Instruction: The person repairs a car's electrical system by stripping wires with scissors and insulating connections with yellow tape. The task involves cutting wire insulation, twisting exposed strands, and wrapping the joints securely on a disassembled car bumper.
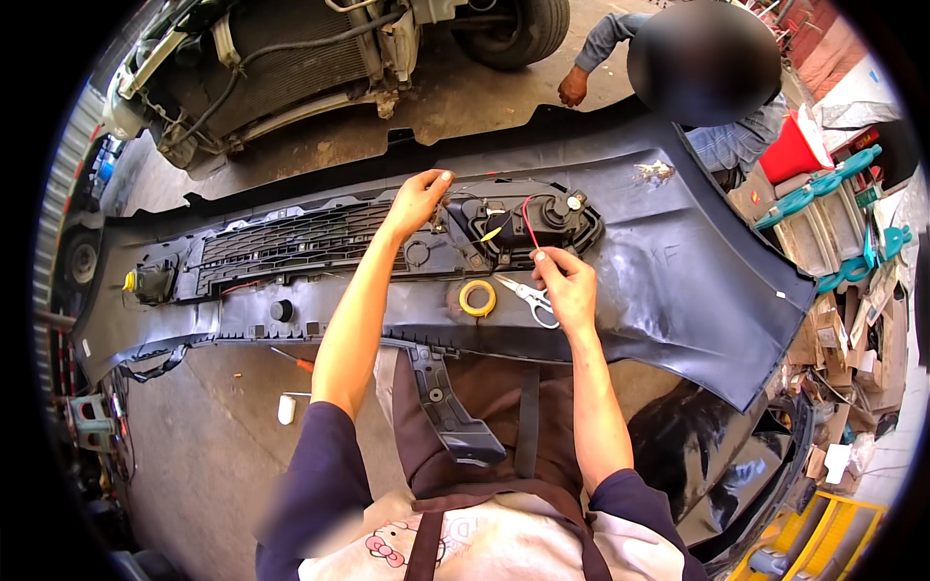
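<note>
While pinching the thin red wire (529, 225) at the black fog-lamp housing (523, 228) with right hand (567, 286), steady the dark plastic bumper (678, 281) with left hand (418, 198), fingers pressing flat, grasping nothing; avoid tugging.

At twelve o'clock a car (291, 68) sits with its front stripped, radiator (291, 73) and hoses bare, one tyre (518, 29) showing just right of it. At one o'clock a crouching person in denim (722, 131) rests a hand on the concrete floor (194, 436). A red bin (794, 150) and teal plastic parts (823, 194) crowd three o'clock, cardboard scraps (833, 339) below them. A yellow frame (823, 537) lies at five o'clock; a small white bottle (287, 409) stands on the floor at eight.
</note>
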### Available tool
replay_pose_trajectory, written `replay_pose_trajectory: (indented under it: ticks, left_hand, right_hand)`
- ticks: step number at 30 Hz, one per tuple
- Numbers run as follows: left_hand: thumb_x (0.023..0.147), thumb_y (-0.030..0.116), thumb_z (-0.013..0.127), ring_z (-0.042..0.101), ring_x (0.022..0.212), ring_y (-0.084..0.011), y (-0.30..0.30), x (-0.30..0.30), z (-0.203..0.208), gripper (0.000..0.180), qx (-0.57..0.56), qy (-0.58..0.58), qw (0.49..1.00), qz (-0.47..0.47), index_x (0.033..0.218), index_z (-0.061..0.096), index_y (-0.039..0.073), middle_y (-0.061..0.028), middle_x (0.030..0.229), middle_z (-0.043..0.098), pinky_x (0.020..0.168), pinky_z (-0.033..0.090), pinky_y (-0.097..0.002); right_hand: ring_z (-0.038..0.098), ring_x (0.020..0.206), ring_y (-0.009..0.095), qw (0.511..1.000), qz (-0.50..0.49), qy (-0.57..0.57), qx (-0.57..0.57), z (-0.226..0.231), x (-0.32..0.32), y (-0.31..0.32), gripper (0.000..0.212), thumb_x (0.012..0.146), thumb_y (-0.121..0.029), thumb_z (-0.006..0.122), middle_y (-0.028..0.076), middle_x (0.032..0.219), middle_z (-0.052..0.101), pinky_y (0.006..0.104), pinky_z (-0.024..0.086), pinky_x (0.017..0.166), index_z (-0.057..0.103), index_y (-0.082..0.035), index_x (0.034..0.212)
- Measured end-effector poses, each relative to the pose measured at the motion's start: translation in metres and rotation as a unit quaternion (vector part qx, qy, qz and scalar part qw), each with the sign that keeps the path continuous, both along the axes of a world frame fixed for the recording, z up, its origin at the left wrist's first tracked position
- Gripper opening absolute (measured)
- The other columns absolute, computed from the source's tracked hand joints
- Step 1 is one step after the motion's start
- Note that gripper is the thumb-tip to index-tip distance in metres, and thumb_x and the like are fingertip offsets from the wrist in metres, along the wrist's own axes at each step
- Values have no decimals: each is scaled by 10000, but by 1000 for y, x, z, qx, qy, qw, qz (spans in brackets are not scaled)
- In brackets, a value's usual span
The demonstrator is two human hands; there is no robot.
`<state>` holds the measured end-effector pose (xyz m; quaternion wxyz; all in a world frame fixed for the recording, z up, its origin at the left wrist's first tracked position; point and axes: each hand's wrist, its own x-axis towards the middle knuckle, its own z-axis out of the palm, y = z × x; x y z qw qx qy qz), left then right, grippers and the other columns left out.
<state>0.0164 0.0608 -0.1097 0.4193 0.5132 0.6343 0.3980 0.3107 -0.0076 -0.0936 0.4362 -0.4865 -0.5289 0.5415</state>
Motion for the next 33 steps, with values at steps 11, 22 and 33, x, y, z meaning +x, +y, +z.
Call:
replay_pose_trajectory:
  ticks: [11, 22, 33]
  left_hand:
    - [1034, 112, 523, 644, 1176, -285, -56, -48, 27, 392, -88, -203, 971, -94, 1365, 505, -98, -195, 1390, 548, 886, 581, -346]
    - [946, 123, 700, 534, 1331, -328, -133, 11, 32, 358, 190, -241, 949, -65, 1253, 630, -45, -179, 1437, 527, 1091, 461, -426]
    - [871, 38, 756, 535, 1331, -315, -130, 35, 33, 358, 223, -256, 939, -53, 1202, 650, -49, -189, 1420, 529, 1114, 449, -389]
  right_hand:
    - [568, 633, 61, 1000, -9, 19, 17, 8, -3, 5, 205, 964, -177, 681, 11, 739, 659, 225, 459, 568, 739, 8, 1029]
    - [583, 631, 72, 998, 17, 60, 13, 19, -13, 16, 192, 966, -145, 650, 26, 742, 666, 231, 479, 579, 740, 20, 1009]
    - [564, 607, 74, 995, -1, 96, -5, 28, -9, 18, 203, 956, -163, 655, 25, 729, 654, 223, 450, 556, 741, 18, 983]
